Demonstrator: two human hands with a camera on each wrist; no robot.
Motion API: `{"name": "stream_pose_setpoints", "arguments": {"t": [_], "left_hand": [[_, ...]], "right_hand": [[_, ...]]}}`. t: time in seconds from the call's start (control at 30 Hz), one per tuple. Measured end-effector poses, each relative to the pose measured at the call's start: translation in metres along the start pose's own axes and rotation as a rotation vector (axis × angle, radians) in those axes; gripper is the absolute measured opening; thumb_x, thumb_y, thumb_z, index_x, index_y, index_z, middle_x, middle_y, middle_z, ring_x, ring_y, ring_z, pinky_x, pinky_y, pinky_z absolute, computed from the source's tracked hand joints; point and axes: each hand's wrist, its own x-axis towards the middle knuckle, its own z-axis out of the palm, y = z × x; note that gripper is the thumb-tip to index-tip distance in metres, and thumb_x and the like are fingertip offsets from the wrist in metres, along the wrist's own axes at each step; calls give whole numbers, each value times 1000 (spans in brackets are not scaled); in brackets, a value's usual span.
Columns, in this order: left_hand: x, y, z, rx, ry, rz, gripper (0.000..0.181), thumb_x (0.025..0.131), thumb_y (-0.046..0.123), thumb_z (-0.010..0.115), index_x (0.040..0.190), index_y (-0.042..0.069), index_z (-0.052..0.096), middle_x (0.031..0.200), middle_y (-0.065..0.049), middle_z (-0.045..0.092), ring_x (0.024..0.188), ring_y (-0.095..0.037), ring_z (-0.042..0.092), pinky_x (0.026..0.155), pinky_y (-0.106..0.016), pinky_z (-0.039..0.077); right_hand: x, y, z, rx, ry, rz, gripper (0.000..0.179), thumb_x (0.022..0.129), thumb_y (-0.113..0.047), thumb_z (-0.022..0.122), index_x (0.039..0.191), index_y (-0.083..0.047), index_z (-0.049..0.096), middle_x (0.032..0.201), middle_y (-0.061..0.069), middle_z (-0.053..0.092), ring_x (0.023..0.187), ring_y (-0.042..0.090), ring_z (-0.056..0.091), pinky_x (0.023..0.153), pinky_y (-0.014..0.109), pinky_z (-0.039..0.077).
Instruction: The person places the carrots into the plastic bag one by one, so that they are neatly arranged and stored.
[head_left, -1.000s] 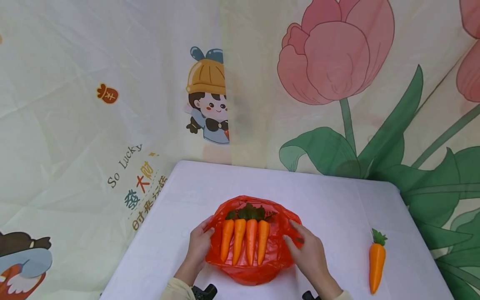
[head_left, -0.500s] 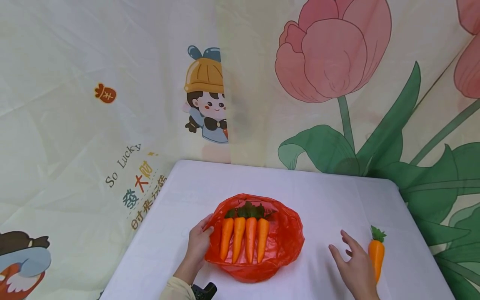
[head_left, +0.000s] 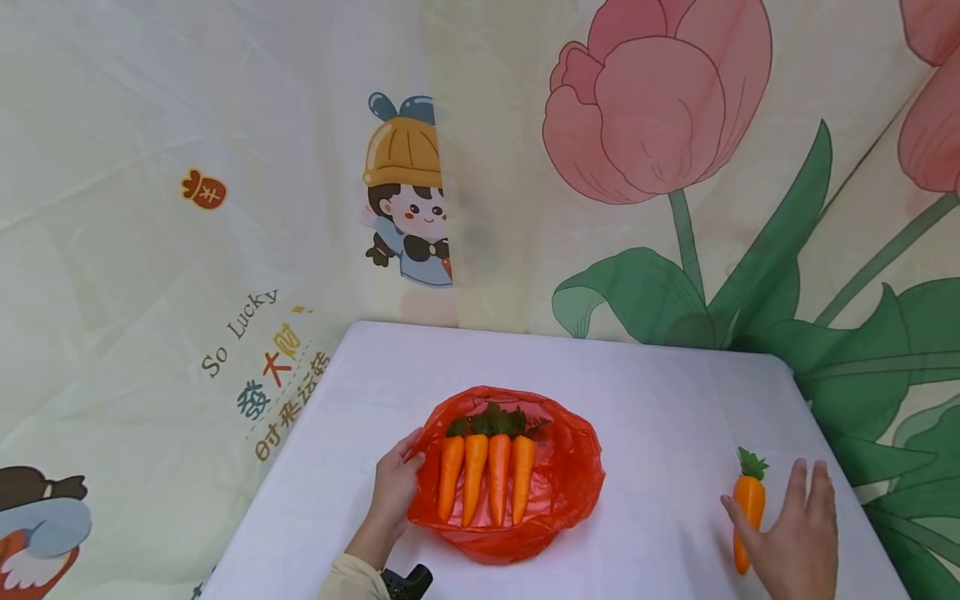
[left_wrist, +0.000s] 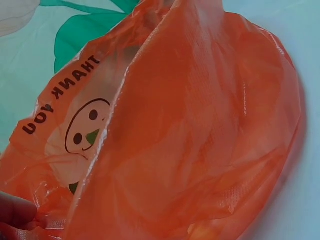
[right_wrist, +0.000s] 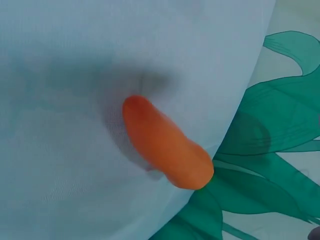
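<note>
A red plastic bag stands with its mouth spread wide on the table. Several orange carrots with green tops lie side by side in it. My left hand pinches the bag's left rim; in the left wrist view the bag's side fills most of the picture, and a bit of finger shows at the lower left. Far to the right, a single carrot lies on the table. My right hand is just right of it, fingers spread and thumb passing over its lower part. The right wrist view shows an orange carrot body.
The table has a white cover. Behind it hangs a printed cloth with tulips and cartoon figures. A black device sits at my left wrist. The table's right edge runs close by the single carrot.
My right hand has let go of the bag's right side and moved right, over to the single carrot. My left hand keeps hold of the bag, which stays in place.
</note>
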Motion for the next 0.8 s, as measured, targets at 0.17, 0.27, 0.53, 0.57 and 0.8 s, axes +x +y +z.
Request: {"name": "stream_pose_setpoints", "arguments": {"t": [0.17,0.27,0.53,0.57,0.8], "left_hand": [[0,-1,-1,-3,-1,1,48,106,8,42,154,5,40,155,-18,42,141,-37,41,110,-50,40],[0,-2,-2,-5,-1,-1,47,107,8,42,154,6,40,155,-19,42,141,-38,41,109,-51,40],[1,-5,-2,-6,10,-4,47,107,9,43,154,6,41,154,-18,43,140,-38,42,109,-50,41],[2,-5,-2,-7,12,-5,47,107,9,43,154,6,41,154,-18,43,140,-38,42,109,-50,41],[2,-4,-1,-10,16,-18,47,107,9,43,154,7,42,154,-18,43,140,-38,42,109,-50,41]], "right_hand": [[10,4,4,40,-115,122,123,85,-49,77,155,11,-5,161,35,-6,142,58,16,105,70,26],[16,9,9,53,-206,206,122,88,-54,72,153,15,-5,157,40,5,138,60,23,107,68,28],[26,23,25,-49,-295,268,100,92,-51,69,144,23,26,133,44,45,113,56,51,99,64,43],[27,24,27,-55,-300,271,97,93,-50,68,142,23,29,131,43,48,109,55,53,98,63,44],[28,24,38,-30,-306,293,84,92,-40,73,139,21,39,124,39,53,99,48,57,98,62,45]]}}
